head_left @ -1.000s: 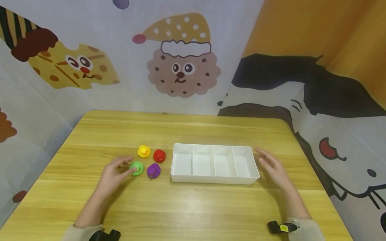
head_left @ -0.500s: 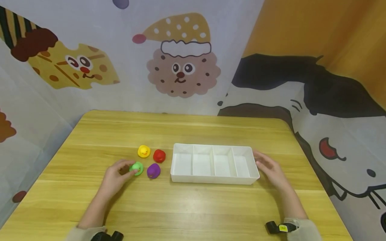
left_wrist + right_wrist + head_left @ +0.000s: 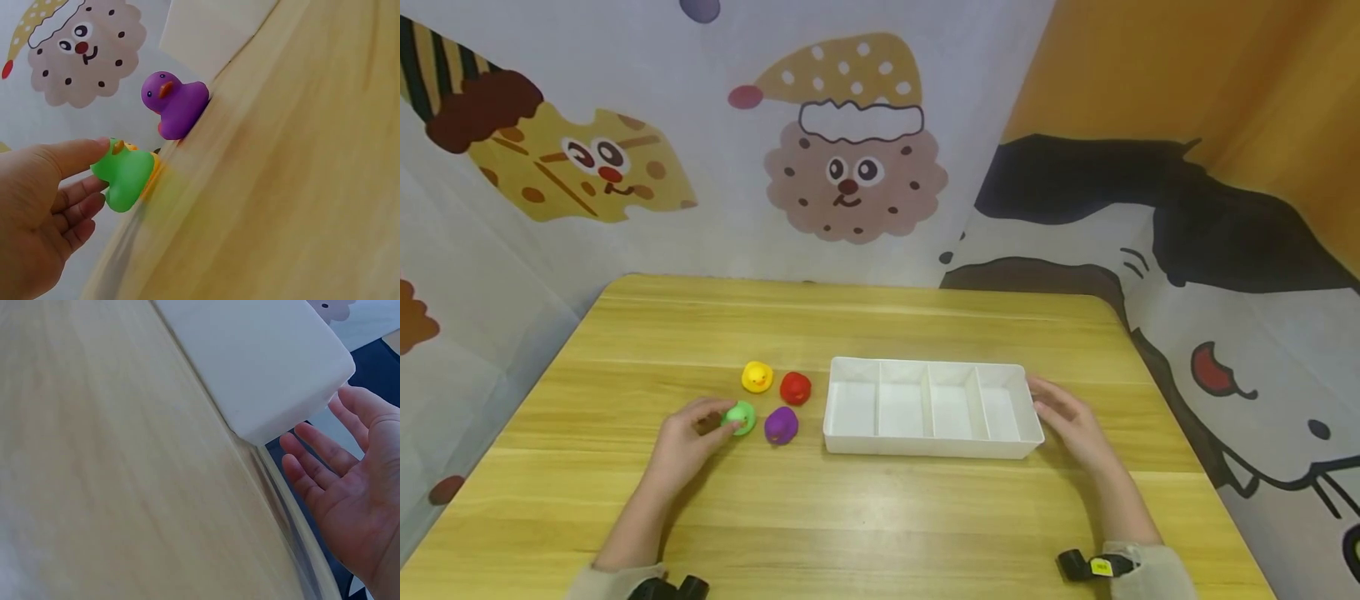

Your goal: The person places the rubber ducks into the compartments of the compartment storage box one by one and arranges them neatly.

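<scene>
My left hand pinches a green rubber duck by its head, thumb on the near side and fingers behind. Close to it on the table sit a purple duck, a red duck and a yellow duck. A white box with several compartments stands to the right of the ducks. At the box's right end is my right hand, its fingers loosely extended. In the right wrist view the thumb is at the box's corner; firm contact is hard to tell.
The things stand on a wood-grain table with rounded far corners. Behind it hangs a cloth printed with cartoon figures. A dark wrist camera sits on the right wrist, and another on the left.
My left hand has closed its thumb and fingers on the green duck. My right hand has come leftward to the box's right end. The box and the other ducks have stayed put.
</scene>
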`<state>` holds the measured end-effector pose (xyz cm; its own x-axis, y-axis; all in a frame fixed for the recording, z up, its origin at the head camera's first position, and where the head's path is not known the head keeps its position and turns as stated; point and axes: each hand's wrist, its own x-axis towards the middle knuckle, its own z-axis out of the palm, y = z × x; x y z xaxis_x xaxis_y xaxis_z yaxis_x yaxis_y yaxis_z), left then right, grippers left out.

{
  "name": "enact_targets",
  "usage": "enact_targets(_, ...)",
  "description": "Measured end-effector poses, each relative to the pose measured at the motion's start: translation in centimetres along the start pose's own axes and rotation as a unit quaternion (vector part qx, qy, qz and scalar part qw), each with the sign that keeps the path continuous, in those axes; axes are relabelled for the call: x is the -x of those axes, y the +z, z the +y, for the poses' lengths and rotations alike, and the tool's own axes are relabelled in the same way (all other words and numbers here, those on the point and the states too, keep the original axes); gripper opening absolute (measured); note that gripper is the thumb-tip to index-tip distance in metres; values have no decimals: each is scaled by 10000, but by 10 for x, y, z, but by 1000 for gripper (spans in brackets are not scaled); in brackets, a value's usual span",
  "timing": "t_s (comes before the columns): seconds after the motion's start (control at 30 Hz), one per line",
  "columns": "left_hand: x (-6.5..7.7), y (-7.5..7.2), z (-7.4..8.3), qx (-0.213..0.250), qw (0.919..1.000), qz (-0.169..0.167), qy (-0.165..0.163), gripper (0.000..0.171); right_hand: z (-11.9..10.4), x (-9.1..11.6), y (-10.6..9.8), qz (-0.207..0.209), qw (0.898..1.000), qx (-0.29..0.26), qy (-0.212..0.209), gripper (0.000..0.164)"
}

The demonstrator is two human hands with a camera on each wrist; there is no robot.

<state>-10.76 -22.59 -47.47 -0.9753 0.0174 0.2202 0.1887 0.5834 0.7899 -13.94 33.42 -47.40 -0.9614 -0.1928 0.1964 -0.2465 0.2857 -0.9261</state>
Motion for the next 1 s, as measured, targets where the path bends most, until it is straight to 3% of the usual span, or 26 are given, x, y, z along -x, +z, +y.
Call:
enact_targets(0.53, -4, -9, 24, 17, 9997, -111, 229, 27, 4, 0, -1, -162, 9996, -248, 3, 43)
enact_targets(1.0, -13, -7, 51, 273, 9958, -84, 871, 26, 11, 0, -2, -374, 9981, -482, 12, 46)
